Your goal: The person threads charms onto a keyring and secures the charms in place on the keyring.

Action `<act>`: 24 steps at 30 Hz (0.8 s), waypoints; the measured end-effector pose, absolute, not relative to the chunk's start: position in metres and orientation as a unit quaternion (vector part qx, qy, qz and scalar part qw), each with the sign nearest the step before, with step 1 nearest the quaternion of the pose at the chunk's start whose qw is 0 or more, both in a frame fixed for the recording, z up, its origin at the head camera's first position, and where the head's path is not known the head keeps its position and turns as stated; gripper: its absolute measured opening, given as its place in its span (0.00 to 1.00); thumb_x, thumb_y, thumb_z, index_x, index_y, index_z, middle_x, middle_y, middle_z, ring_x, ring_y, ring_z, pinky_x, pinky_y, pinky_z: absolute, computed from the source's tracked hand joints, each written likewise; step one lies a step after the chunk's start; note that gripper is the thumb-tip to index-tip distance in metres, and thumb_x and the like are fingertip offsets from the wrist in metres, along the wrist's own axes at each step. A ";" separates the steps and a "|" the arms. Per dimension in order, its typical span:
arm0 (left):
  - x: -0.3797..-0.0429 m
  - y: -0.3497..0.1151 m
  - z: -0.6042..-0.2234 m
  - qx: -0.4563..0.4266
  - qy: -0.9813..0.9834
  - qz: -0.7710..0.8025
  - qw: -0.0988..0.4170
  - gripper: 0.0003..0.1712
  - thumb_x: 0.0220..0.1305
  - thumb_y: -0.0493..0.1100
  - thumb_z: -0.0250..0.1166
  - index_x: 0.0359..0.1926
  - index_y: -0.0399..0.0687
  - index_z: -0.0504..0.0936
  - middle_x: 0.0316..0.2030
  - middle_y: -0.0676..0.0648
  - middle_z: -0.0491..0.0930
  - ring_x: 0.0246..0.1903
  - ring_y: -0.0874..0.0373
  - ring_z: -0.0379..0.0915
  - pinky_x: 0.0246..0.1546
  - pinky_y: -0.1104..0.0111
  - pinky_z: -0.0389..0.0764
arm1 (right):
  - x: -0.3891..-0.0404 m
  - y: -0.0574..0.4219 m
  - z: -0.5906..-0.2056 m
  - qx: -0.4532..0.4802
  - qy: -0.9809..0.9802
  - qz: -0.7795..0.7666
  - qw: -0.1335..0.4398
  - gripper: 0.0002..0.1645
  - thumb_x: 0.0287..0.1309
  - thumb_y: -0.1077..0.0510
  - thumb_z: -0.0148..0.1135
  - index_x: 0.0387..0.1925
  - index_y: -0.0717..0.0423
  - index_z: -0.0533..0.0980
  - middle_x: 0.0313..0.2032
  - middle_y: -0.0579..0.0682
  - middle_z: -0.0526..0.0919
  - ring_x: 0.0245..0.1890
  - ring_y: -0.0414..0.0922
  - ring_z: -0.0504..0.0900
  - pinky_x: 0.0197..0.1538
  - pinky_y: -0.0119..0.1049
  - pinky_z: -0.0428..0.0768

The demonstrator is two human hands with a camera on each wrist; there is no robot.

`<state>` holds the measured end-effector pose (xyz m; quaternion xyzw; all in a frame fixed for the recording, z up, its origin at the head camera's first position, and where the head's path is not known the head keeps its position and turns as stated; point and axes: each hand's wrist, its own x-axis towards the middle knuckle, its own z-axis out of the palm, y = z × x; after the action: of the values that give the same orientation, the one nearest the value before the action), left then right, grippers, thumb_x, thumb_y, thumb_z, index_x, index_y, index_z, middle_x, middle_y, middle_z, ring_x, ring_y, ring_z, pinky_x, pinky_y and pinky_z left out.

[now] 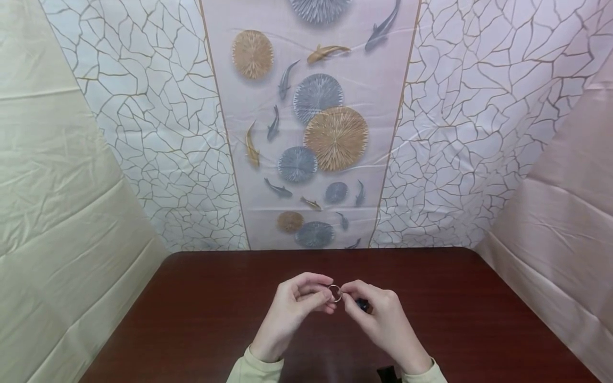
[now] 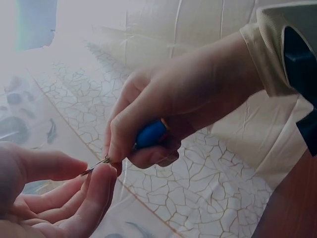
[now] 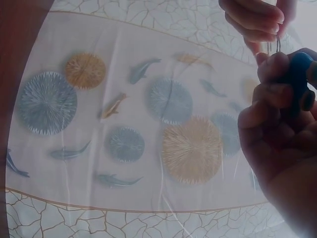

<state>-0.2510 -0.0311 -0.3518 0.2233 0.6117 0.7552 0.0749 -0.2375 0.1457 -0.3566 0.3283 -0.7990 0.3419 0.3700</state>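
Observation:
In the head view a thin metal split ring [image 1: 335,285] is held up between both hands, over the table. My left hand [image 1: 299,303] pinches its left side between thumb and fingers. My right hand [image 1: 380,314] has its thumb and index fingertips at the ring's right edge. Under the curled fingers of that hand sits a small rounded blue trinket [image 2: 151,134], partly hidden by them. The right wrist view shows the blue trinket [image 3: 297,82] with yellowish-brown parts, close to the ring [image 3: 278,43]. Fingertips cover where the ring and trinket would meet.
A dark red-brown table [image 1: 201,319] lies below the hands. Behind it hangs a patterned cloth [image 1: 306,127] with fish and round motifs, and plain pale cloth [image 1: 72,213] drapes both sides. A black strap [image 1: 389,374] shows by the right sleeve.

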 end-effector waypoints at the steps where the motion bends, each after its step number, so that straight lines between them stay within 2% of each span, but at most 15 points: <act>1: -0.251 -0.031 -0.352 0.222 0.612 0.756 0.074 0.17 0.54 0.37 0.62 0.44 0.31 0.74 0.31 0.43 0.81 0.28 0.56 0.80 0.37 0.62 0.82 | -0.237 0.146 -0.356 0.325 -0.802 0.342 0.366 0.13 0.45 0.69 0.61 0.32 0.50 0.77 0.20 0.38 0.80 0.19 0.26 0.70 0.21 0.13 0.64; 7: -0.252 -0.032 -0.352 0.207 0.624 0.749 0.082 0.16 0.54 0.36 0.62 0.42 0.28 0.76 0.28 0.44 0.81 0.25 0.58 0.79 0.35 0.63 0.82 | -0.236 0.145 -0.357 0.324 -0.809 0.342 0.351 0.17 0.44 0.69 0.61 0.35 0.47 0.77 0.19 0.33 0.77 0.18 0.24 0.65 0.21 0.13 0.62; 14: -0.254 -0.034 -0.354 0.226 0.628 0.739 0.095 0.16 0.55 0.37 0.61 0.41 0.25 0.75 0.26 0.44 0.80 0.23 0.60 0.78 0.31 0.67 0.81 | -0.238 0.146 -0.358 0.340 -0.801 0.349 0.347 0.15 0.43 0.70 0.62 0.32 0.48 0.76 0.18 0.34 0.77 0.17 0.25 0.64 0.19 0.11 0.60; 17: -0.255 -0.034 -0.354 0.235 0.628 0.735 0.100 0.18 0.56 0.38 0.61 0.42 0.25 0.74 0.26 0.47 0.80 0.24 0.61 0.78 0.31 0.68 0.81 | -0.237 0.146 -0.357 0.333 -0.811 0.347 0.334 0.13 0.45 0.69 0.61 0.31 0.48 0.76 0.18 0.34 0.77 0.17 0.24 0.64 0.20 0.11 0.60; 22: -0.256 -0.033 -0.354 0.232 0.632 0.733 0.100 0.19 0.56 0.39 0.62 0.44 0.29 0.74 0.27 0.49 0.80 0.26 0.60 0.78 0.33 0.66 0.81 | -0.238 0.148 -0.356 0.327 -0.813 0.347 0.336 0.11 0.46 0.68 0.61 0.30 0.49 0.76 0.17 0.35 0.77 0.17 0.24 0.64 0.19 0.13 0.61; 24: -0.256 -0.033 -0.354 0.228 0.632 0.735 0.095 0.18 0.55 0.39 0.63 0.43 0.30 0.75 0.28 0.45 0.80 0.26 0.59 0.78 0.34 0.65 0.82 | -0.239 0.148 -0.356 0.324 -0.813 0.348 0.338 0.11 0.46 0.68 0.61 0.30 0.49 0.75 0.18 0.35 0.77 0.18 0.25 0.65 0.19 0.15 0.63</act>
<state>-0.2556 -0.0330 -0.3542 0.2278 0.6319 0.7347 0.0954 -0.2389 0.1479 -0.3558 0.3235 -0.8127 0.3476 0.3377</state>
